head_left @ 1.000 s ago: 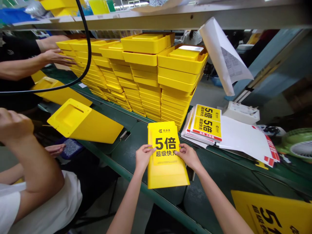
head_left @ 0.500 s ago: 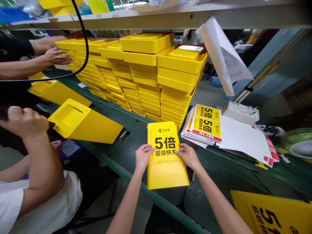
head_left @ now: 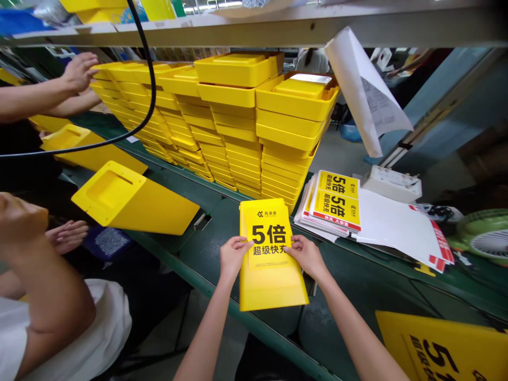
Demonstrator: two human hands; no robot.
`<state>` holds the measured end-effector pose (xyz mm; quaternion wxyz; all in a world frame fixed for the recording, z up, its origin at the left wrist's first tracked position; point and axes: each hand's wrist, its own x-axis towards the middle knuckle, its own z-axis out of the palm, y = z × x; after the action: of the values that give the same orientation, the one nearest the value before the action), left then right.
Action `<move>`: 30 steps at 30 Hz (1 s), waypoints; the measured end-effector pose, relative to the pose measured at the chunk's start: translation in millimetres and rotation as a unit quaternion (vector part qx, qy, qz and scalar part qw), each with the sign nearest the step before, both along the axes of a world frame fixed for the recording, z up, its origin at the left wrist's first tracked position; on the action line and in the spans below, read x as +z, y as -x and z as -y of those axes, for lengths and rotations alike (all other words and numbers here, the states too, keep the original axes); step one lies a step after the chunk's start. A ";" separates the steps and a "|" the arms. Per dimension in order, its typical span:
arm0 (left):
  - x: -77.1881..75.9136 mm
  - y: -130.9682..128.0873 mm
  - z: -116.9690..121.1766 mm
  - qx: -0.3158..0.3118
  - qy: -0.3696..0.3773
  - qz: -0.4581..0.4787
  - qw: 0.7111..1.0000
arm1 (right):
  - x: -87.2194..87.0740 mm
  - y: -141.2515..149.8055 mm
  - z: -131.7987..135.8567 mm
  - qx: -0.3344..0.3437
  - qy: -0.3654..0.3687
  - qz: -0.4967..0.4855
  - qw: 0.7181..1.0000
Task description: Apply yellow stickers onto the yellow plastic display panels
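A yellow plastic panel (head_left: 273, 286) lies on the green conveyor belt (head_left: 206, 248) in front of me. On its face sits a yellow sticker (head_left: 269, 235) with black characters. My left hand (head_left: 233, 256) pinches the sticker's left edge. My right hand (head_left: 306, 255) pinches its right edge, fingers curled onto the sheet. Both hands rest on the panel.
Tall stacks of yellow trays (head_left: 254, 127) stand behind the panel. A pile of stickers (head_left: 335, 203) and white backing sheets (head_left: 397, 225) lie to the right. Another yellow panel (head_left: 135, 198) lies to the left. One co-worker's arm (head_left: 43, 286) is at the left; another person's hand (head_left: 79, 71) reaches the far stacks.
My hands and the sticker have barely shifted. The co-worker's fist at the left dropped and moved left. The other person's hand rose to the top of the far stack.
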<state>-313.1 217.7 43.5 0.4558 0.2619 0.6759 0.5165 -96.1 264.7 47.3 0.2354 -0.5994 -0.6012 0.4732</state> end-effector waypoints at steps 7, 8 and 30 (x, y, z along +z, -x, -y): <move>11.7 1.8 11.8 -0.022 0.018 -0.041 0.999 | 5.0 -8.7 27.0 0.010 -0.083 0.025 0.996; 15.8 -4.2 18.5 -0.016 0.020 -0.060 0.998 | 1.6 -12.4 35.4 0.002 -0.094 0.026 0.995; 32.3 -31.6 -70.7 -0.542 -0.189 -0.511 0.640 | -60.1 -10.4 115.7 -0.077 0.021 -0.083 0.993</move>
<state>-281.5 288.4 75.7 0.1764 0.8839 0.4261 0.0773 -85.7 149.0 -12.8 0.3074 -0.6077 -0.5216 0.5140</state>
